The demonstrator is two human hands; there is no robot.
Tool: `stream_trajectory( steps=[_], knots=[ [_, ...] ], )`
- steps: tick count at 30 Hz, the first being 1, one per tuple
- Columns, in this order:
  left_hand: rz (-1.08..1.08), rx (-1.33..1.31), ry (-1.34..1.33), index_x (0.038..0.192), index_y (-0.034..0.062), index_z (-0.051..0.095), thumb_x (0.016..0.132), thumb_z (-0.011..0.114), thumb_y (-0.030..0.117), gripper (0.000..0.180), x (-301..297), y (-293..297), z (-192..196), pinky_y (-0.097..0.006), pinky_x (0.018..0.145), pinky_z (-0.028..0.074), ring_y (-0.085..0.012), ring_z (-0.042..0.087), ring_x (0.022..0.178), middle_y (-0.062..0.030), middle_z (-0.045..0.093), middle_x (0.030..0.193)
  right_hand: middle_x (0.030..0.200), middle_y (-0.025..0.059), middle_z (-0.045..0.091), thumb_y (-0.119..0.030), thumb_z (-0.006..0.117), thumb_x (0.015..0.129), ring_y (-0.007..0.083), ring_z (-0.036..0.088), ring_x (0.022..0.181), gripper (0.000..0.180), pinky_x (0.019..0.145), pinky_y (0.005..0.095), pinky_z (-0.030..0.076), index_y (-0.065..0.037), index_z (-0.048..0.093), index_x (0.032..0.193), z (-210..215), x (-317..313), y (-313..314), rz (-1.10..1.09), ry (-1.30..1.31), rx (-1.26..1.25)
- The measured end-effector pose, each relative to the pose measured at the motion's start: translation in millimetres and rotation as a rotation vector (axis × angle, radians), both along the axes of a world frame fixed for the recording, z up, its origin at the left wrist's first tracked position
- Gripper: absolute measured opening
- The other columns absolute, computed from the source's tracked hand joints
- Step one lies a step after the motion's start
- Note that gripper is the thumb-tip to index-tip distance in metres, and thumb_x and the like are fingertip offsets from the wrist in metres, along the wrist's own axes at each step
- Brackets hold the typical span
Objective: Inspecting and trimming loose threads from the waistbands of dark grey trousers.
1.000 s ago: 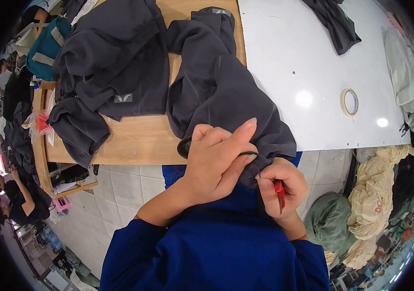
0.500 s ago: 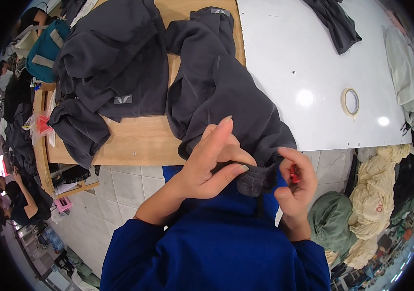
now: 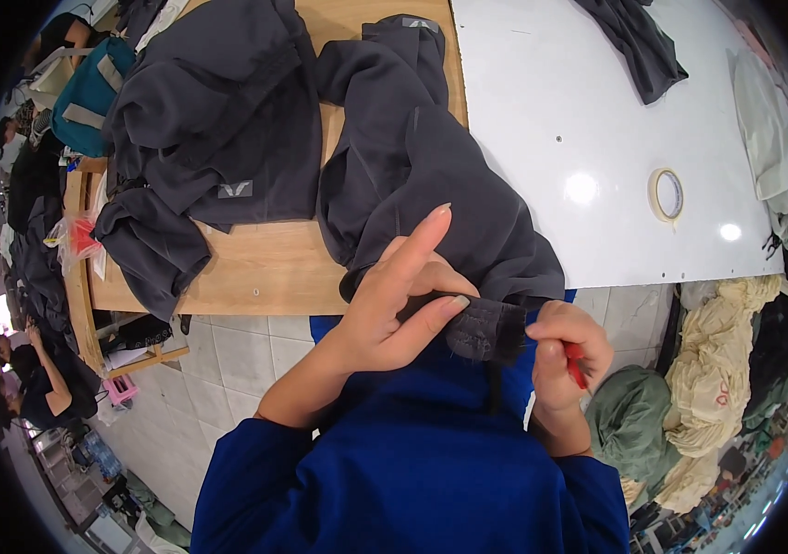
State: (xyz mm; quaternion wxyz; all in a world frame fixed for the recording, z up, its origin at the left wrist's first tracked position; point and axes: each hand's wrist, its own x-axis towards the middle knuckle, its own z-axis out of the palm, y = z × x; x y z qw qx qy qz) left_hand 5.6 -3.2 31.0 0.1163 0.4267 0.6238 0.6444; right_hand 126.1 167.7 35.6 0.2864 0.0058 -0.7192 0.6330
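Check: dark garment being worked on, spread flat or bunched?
Bunched: the dark garment lies rumpled, its edge pinched in the left hand.

I have one view only, from a head camera looking steeply down over my chest, so nothing is shared with a second view. It sits close above my left hand and right hand, which enter from the bottom edge over blue sleeves. Farther up the frame lie the wooden table and the white table. The fisheye bends their edges and darkens the corners; the floor shows below.
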Motion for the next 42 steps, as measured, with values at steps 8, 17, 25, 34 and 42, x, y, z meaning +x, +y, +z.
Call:
stream_trajectory(
  steps=[8,17,25,34,42],
  knots=[
    [-0.053,0.053,-0.054,0.146,-0.0036,0.015,0.085,0.056,-0.003,0.073,-1.5,0.7,4.6,-0.025,0.085,0.038,-0.0134,0.057,0.075,-0.009,0.067,0.087,0.077,0.0075,0.061,-0.022,0.079,0.066,0.0169,0.053,0.062,0.047,0.055,0.026,0.041,0.0,0.064,0.105,6.3,0.0,1.0,-0.016,-0.164,0.202],
    [-0.025,0.045,0.026,0.145,-0.0049,0.018,0.084,0.058,-0.001,0.072,-0.9,0.7,1.4,-0.027,0.082,0.037,-0.0146,0.055,0.073,-0.0067,0.067,0.087,0.075,0.0031,0.06,-0.023,0.079,0.059,0.0176,0.05,0.059,0.043,0.054,0.0282,0.037,-0.008,0.072,0.099,15.7,0.9,7.5,-0.095,-0.143,0.519],
    [-0.018,0.001,0.045,0.143,-0.0064,0.023,0.082,0.06,0.003,0.072,0.6,2.2,3.9,-0.028,0.082,0.035,-0.0157,0.056,0.074,-0.004,0.068,0.084,0.072,0.0003,0.058,-0.023,0.08,0.059,0.0153,0.046,0.057,0.041,0.052,0.0286,0.032,-0.01,0.073,0.097,19.5,0.5,4.7,-0.103,-0.14,0.565],
    [0.003,-0.016,0.021,0.142,-0.0076,0.023,0.082,0.06,0.004,0.071,3.2,1.3,3.4,-0.028,0.083,0.034,-0.0154,0.057,0.075,-0.005,0.068,0.086,0.072,0.0013,0.059,-0.022,0.081,0.057,0.0156,0.045,0.056,0.04,0.052,0.028,0.033,-0.009,0.073,0.094,15.4,2.1,5.0,-0.117,-0.083,0.629],
    [0.028,-0.062,-0.062,0.143,-0.0078,0.021,0.083,0.06,-0.002,0.072,8.8,4.3,9.9,-0.024,0.081,0.042,-0.0157,0.06,0.072,-0.0081,0.067,0.083,0.061,0.0025,0.052,-0.018,0.084,0.059,0.0161,0.045,0.05,0.037,0.047,0.0264,0.032,-0.005,0.071,0.092,16.2,-3.9,-19.8,-0.136,-0.156,0.309]
  ],
)
